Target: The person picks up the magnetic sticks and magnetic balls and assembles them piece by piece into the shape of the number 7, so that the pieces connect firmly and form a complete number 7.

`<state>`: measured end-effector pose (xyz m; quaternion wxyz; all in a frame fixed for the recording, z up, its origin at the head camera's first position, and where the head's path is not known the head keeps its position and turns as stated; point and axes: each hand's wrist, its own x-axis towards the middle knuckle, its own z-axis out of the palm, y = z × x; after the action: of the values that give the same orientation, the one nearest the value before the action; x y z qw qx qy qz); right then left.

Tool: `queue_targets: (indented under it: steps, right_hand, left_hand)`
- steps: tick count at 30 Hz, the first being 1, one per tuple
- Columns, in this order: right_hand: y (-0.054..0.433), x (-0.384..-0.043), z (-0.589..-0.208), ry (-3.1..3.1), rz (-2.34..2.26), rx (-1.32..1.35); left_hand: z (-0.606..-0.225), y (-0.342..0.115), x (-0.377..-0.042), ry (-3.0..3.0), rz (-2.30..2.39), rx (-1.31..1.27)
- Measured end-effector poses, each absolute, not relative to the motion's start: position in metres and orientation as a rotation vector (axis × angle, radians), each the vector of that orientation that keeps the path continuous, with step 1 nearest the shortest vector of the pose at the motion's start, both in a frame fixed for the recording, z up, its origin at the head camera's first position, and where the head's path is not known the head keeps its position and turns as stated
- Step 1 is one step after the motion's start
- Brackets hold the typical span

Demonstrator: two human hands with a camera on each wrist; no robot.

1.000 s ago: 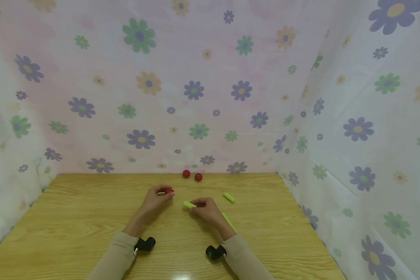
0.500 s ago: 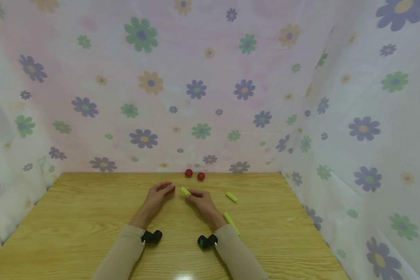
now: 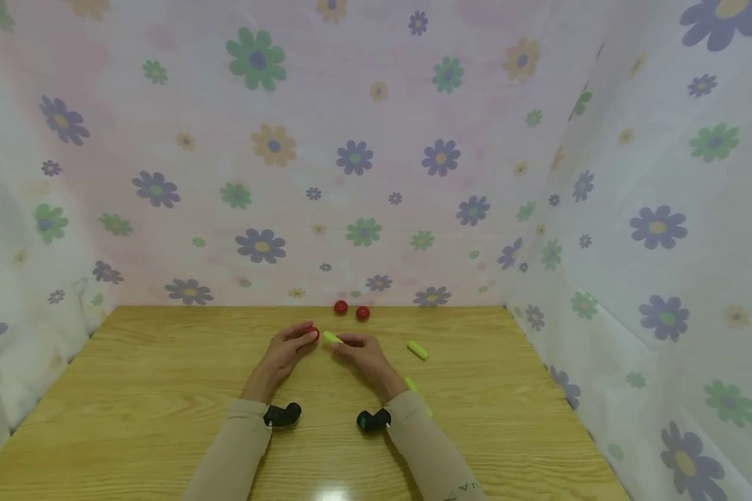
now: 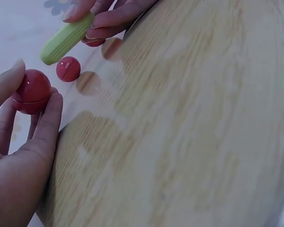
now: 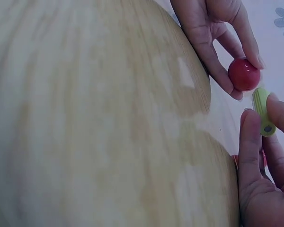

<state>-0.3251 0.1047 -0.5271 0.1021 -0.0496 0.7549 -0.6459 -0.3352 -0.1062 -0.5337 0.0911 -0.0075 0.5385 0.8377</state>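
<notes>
My left hand [image 3: 282,352] pinches a glossy red ball [image 4: 32,90] with a seam around it between thumb and fingers. Facing it, my right hand [image 3: 366,358] pinches a short yellow-green ribbed stick [image 4: 66,39] by one end. The stick's free end points toward the ball, with a small gap between them in the head view. A dark round disc [image 5: 268,128] shows in the stick's near end in the right wrist view. Both hands are over the far middle part of the wooden table [image 3: 163,390].
Two more red balls, one to the left [image 3: 341,307] and one to the right [image 3: 363,313], lie at the table's back edge. A yellow-green stick [image 3: 417,350] lies right of my right hand; another [image 3: 410,384] is partly hidden by the right sleeve. Flowered cloth [image 3: 301,209] encloses the back and sides.
My right hand has moved forward and left with the stick, bringing its tip near the ball. My left hand has turned slightly and keeps its hold on the ball.
</notes>
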Motion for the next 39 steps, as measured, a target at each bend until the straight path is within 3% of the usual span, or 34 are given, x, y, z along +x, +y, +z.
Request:
queue_targets:
  steps: [39]
  right_hand:
    - [0.1049, -0.33, -0.5274, 1.943, -2.142, -0.102]
  left_hand:
    - [-0.5306, -0.0995, -0.3319, 1.727, 2.445, -0.056]
